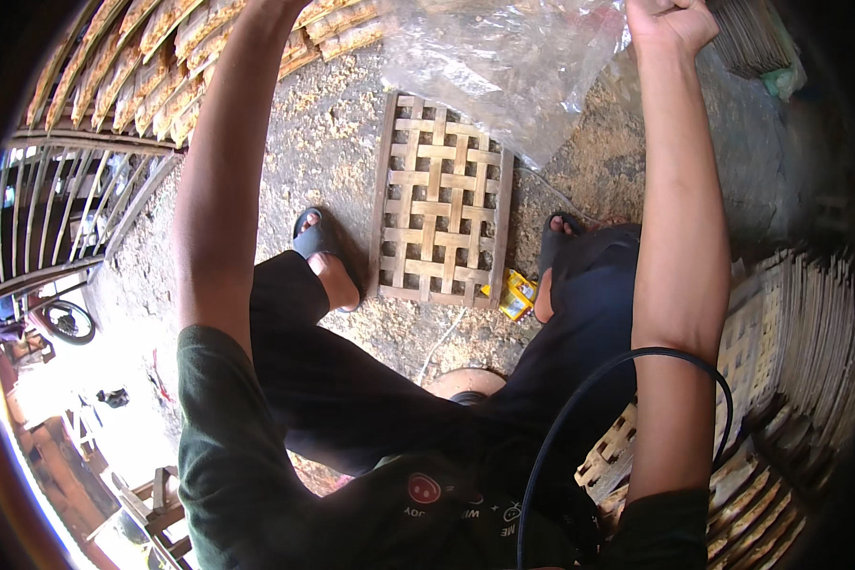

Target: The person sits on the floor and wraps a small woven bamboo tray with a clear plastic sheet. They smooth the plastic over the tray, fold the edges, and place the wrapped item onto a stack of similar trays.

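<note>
Nearest the camera, a black cable (655, 351) arcs over the right forearm (684, 218) of a person seen from above, who wears a dark shirt (228, 418) and dark trousers (351, 385), with both bare arms stretched forward. Beneath the person spreads a grey floor (328, 152) sprinkled with tan crumbs. Layered rows of brown and cream strips (161, 66) stand along the floor's upper left edge; along its right edge rises a stack of thin panels (798, 323). A crumpled, clear plastic sheet (513, 62) hangs at the top, between the arms, its lower part in front of the upper right corner of a woven lattice panel (434, 180). That wood-framed panel lies on the floor between the feet. Curled fingers close the right hand (673, 21) on the sheet's right edge. The left hand is past the top of the view, so its grip cannot be told. Dark sandals (315, 247) flank the panel's long edges. Smallest, a yellow packet (516, 296) sits at the panel's lower right corner.
</note>
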Motion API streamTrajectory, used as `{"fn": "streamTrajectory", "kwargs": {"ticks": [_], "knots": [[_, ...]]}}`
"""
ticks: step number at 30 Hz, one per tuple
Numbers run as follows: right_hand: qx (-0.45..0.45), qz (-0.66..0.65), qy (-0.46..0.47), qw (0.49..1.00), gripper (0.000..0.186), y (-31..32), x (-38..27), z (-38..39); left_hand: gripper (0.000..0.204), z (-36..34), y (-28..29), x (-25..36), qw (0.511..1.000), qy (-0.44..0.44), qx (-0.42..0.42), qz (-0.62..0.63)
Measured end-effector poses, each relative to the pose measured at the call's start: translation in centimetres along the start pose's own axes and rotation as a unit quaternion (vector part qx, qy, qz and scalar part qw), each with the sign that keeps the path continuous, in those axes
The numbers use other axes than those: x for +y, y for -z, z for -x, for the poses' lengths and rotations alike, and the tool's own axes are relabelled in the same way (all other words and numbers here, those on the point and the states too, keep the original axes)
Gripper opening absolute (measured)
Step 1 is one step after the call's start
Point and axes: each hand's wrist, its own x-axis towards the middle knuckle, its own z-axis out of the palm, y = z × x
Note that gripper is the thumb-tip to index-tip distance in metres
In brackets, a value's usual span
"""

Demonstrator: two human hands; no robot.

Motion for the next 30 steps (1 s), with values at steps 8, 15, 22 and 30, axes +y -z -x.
{"fn": "streamTrajectory", "kwargs": {"ticks": [8,15,22,30], "knots": [[0.027,0.132,0.013,0.991,0.042,-1.4,4.9,3.9,0.014,4.6,3.3,0.8,1.000,0.014,-0.010,0.016],[0.004,0.263,-0.050,0.964,0.041,-2.6,4.8,6.4,0.017,10.2,4.7,2.9,0.970,0.077,-0.079,-0.217],[0.048,0.567,-0.138,0.810,0.066,1.0,-1.2,3.0,0.030,7.6,1.5,4.6,0.888,0.328,-0.177,-0.270],[-0.135,0.649,-0.205,0.720,0.061,-2.0,0.7,10.0,0.034,5.8,0.2,4.7,0.924,0.294,-0.166,-0.182]]}}
